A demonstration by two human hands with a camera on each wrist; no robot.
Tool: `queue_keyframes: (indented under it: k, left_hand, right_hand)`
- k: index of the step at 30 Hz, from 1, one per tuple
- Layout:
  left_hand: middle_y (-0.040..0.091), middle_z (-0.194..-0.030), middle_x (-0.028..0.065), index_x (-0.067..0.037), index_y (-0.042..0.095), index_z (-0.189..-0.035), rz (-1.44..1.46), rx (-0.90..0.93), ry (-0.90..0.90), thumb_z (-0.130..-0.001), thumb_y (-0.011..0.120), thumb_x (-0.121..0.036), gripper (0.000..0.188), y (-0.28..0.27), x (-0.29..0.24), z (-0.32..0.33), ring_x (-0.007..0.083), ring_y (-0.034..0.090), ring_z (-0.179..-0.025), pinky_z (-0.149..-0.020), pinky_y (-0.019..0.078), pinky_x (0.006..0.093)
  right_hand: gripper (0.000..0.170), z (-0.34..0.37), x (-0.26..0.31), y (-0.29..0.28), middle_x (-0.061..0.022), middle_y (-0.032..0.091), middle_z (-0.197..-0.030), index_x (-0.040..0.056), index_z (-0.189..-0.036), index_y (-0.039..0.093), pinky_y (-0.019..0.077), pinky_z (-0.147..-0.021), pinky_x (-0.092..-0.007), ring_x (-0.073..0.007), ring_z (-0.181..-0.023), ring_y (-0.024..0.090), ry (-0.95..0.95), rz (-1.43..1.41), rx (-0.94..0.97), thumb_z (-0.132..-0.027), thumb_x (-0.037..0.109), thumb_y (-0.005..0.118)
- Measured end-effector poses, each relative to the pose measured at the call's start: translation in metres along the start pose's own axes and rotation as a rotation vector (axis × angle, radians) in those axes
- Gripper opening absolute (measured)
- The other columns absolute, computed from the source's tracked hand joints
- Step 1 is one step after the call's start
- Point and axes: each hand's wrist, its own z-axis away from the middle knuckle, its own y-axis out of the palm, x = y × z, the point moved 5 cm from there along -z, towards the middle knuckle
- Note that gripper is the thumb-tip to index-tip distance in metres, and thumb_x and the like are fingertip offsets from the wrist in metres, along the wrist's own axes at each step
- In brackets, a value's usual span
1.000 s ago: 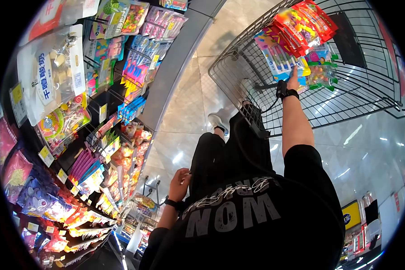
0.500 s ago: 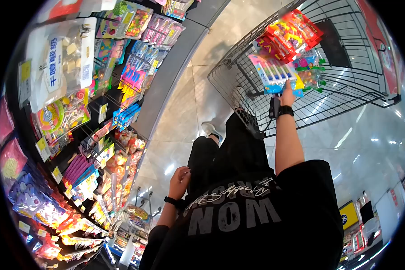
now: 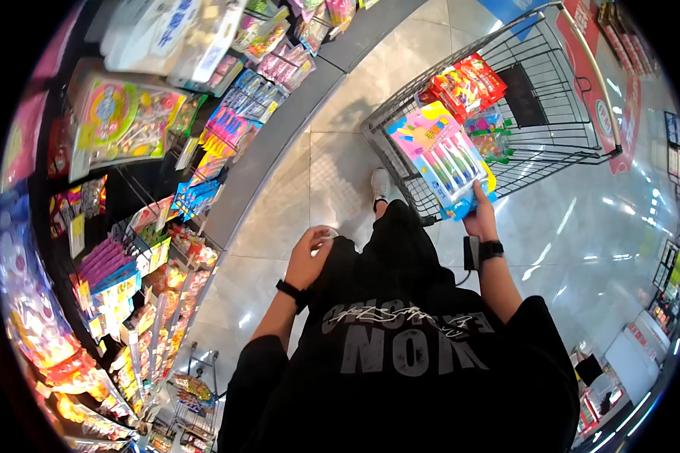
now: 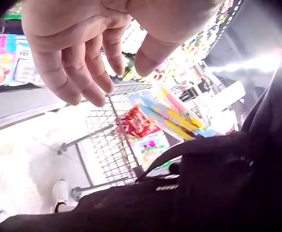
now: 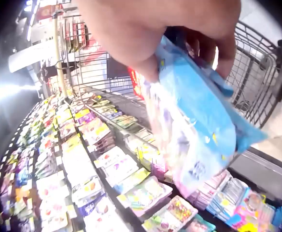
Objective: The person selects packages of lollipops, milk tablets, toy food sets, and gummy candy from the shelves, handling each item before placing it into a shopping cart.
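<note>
My right hand (image 3: 480,219) grips the lower edge of a pink, yellow and blue snack packet (image 3: 449,162), thumb on its front. Several stick-like tubes show through its front. In the head view the packet overlaps the near side of the shopping cart (image 3: 533,147). The right wrist view shows the packet's blue side (image 5: 194,96) under the thumb and fingers. My left hand (image 3: 310,255) hangs beside my thigh with loosely bent fingers, holding nothing. Inside the cart lie red snack bags (image 3: 467,87) and a clear packet with green parts (image 3: 491,136).
Shelves on the left carry hanging sweet packets (image 3: 132,113), blue and pink packs (image 3: 238,124) and purple packs (image 3: 109,257). A grey shelf base (image 3: 283,121) borders the tiled floor (image 3: 279,181). Another cart (image 3: 196,408) stands at the lower left.
My right hand has drawn the stick packet nearer to my body, up from the other goods in the cart. The view has shifted along the shelf; my left hand stays relaxed by my thigh.
</note>
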Motion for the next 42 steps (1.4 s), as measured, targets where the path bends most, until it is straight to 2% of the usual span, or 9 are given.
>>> queue_keyframes:
  k: [4, 6, 9, 13, 20, 26, 31, 35, 42]
  left_hand:
    - [0.060, -0.130, 0.0139, -0.003, 0.041, -0.141, 0.015, 0.142, 0.176, -0.089, 0.073, -0.017, 0.063, 0.019, -0.061, 0.004, 0.0256, 0.056, -0.123, -0.101, 0.0457, 0.0382]
    - [0.052, -0.140, 0.0125, -0.003, 0.035, -0.147, 0.233, 0.238, 0.360, -0.084, 0.079, -0.017, 0.079, 0.023, -0.091, 0.016, 0.0259, 0.050, -0.131, -0.104, 0.0438, 0.0397]
    - [0.041, -0.149, 0.0082, -0.004, 0.027, -0.150, 0.584, 0.502, 0.349, -0.076, 0.085, -0.018, 0.095, 0.004, -0.105, 0.045, 0.0223, 0.041, -0.138, -0.109, 0.0386, 0.0390]
    - [0.049, -0.142, 0.0095, -0.005, 0.033, -0.148, 1.154, 0.313, 0.602, -0.081, 0.080, -0.019, 0.082, -0.040, -0.088, 0.090, 0.0235, 0.048, -0.131, -0.109, 0.0397, 0.0427]
    - [0.055, -0.137, 0.0145, -0.004, 0.040, -0.142, 1.502, 0.152, 0.580, -0.092, 0.059, -0.021, 0.056, -0.101, -0.035, 0.150, 0.0309, 0.057, -0.123, -0.103, 0.0459, 0.0481]
    - [0.060, -0.133, 0.0154, 0.002, 0.048, -0.137, 1.380, -0.047, 0.571, -0.093, 0.054, -0.028, 0.054, -0.123, 0.007, 0.174, 0.0289, 0.059, -0.120, -0.105, 0.0436, 0.0436]
    - [0.063, -0.125, 0.0146, 0.001, 0.049, -0.132, 1.543, -0.146, 0.582, -0.090, 0.059, -0.008, 0.044, -0.133, 0.014, 0.197, 0.0282, 0.063, -0.113, -0.098, 0.0506, 0.0424]
    - [0.064, -0.122, 0.0149, 0.002, 0.053, -0.128, 1.436, -0.235, 0.675, -0.088, 0.061, -0.009, 0.042, -0.139, 0.012, 0.214, 0.0277, 0.064, -0.110, -0.097, 0.0501, 0.0415]
    - [0.065, -0.119, 0.0098, 0.001, 0.053, -0.127, 1.268, -0.356, 0.722, -0.089, 0.063, -0.003, 0.040, -0.144, 0.014, 0.228, 0.0202, 0.064, -0.106, -0.093, 0.0512, 0.0355]
  right_hand:
    - [0.048, 0.091, 0.002, 0.078, -0.0127, 0.057, -0.135, 0.0018, -0.140, 0.045, 0.0473, -0.103, -0.0433, -0.0255, -0.120, 0.058, 0.065, 0.074, 0.174, -0.101, 0.025, 0.058]
    - [0.046, 0.126, -0.007, 0.116, -0.0124, 0.057, -0.135, 0.0013, -0.139, 0.045, 0.0482, -0.102, -0.0418, -0.0242, -0.120, 0.058, 0.003, 0.163, 0.247, -0.101, 0.024, 0.058]
    - [0.045, 0.173, -0.037, 0.167, -0.0119, 0.057, -0.135, 0.0008, -0.138, 0.045, 0.0495, -0.101, -0.0402, -0.0227, -0.119, 0.059, -0.030, 0.234, 0.363, -0.100, 0.022, 0.058]
    - [0.044, 0.226, -0.081, 0.219, -0.0116, 0.057, -0.134, 0.0012, -0.140, 0.043, 0.0473, -0.104, -0.0408, -0.0227, -0.120, 0.058, -0.050, 0.348, 0.542, -0.101, 0.018, 0.055]
    - [0.038, 0.255, -0.144, 0.245, -0.0083, 0.061, -0.129, 0.0013, -0.135, 0.051, 0.0462, -0.099, -0.0343, -0.0175, -0.117, 0.058, -0.070, 0.727, 0.801, -0.099, 0.012, 0.058]
    - [0.058, 0.304, -0.154, 0.297, -0.0069, 0.062, -0.123, 0.0016, -0.135, 0.048, 0.0455, -0.099, -0.0325, -0.0152, -0.110, 0.060, -0.274, 0.935, 0.865, -0.083, 0.000, 0.074]
    - [0.076, 0.324, -0.151, 0.319, -0.0096, 0.051, -0.134, -0.0005, -0.142, 0.037, 0.0450, -0.100, -0.0335, -0.0195, -0.122, 0.052, -0.434, 0.939, 1.027, -0.078, 0.002, 0.078]
    - [0.060, 0.319, -0.147, 0.327, -0.0083, 0.056, -0.128, -0.0005, -0.138, 0.045, 0.0455, -0.098, -0.0317, -0.0163, -0.114, 0.055, -0.390, 0.795, 0.965, -0.086, 0.007, 0.073]
    - [0.044, 0.340, -0.148, 0.338, -0.0041, 0.068, -0.106, -0.0013, -0.122, 0.059, 0.0508, -0.085, -0.0268, -0.0106, -0.095, 0.063, -0.431, 1.361, 1.027, -0.083, 0.007, 0.077]
